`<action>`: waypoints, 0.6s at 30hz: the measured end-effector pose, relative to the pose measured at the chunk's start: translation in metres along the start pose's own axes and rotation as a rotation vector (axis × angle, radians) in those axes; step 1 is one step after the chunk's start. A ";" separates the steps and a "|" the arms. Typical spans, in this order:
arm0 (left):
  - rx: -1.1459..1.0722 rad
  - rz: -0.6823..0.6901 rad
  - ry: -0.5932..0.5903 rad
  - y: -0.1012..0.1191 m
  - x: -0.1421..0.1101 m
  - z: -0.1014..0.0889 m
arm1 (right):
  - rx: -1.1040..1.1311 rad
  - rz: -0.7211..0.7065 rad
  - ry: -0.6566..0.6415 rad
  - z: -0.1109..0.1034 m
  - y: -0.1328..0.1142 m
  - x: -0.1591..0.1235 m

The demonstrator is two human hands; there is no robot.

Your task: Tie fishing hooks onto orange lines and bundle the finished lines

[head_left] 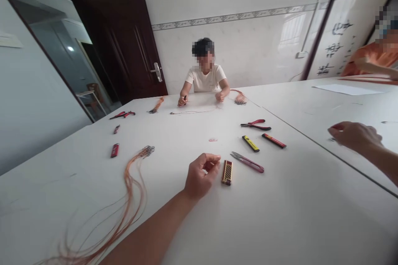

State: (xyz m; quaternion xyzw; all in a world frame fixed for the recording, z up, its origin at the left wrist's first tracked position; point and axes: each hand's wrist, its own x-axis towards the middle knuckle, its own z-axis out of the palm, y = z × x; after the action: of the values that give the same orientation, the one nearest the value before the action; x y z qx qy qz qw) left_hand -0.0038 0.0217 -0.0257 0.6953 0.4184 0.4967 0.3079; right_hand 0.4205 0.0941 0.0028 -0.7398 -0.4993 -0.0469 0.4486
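My left hand (202, 176) is raised over the white table (298, 215), thumb and fingertips pinched together. Whatever is between them is too small to make out. Just right of it lie a gold and dark patterned lighter (227, 172) and pink-handled thread snips (248, 162) with the blades pointing left. Farther right, past the table seam, my right hand (356, 136) hovers low with curled fingers, close to a small dark thing (332, 140). Its fingertips are partly hidden. A bundle of orange cords (129, 182) with metal ends (147, 151) lies to the left.
Yellow (250, 143) and red (274, 140) lighters lie ahead, near red-handled pliers (256, 124). Another red lighter (115, 150) and more pliers (123, 114) are on the left. Across the table sits a person in white (207, 78); another in orange (373, 58) is at far right.
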 end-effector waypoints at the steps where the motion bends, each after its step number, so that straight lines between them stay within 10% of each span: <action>1: 0.006 -0.002 0.007 -0.001 0.000 0.000 | -0.005 -0.047 -0.085 0.011 -0.015 -0.008; 9: 0.159 -0.034 0.092 -0.006 0.006 -0.010 | 0.171 -0.703 -0.495 0.087 -0.165 -0.145; 18: 0.661 -0.206 0.302 -0.030 0.047 -0.115 | 0.234 -0.934 -0.360 0.090 -0.170 -0.178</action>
State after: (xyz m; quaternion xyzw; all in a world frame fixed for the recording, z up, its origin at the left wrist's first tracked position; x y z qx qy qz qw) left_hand -0.1132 0.0790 0.0061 0.6305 0.6644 0.3981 0.0503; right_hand 0.1648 0.0503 -0.0375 -0.3791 -0.8476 -0.0579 0.3667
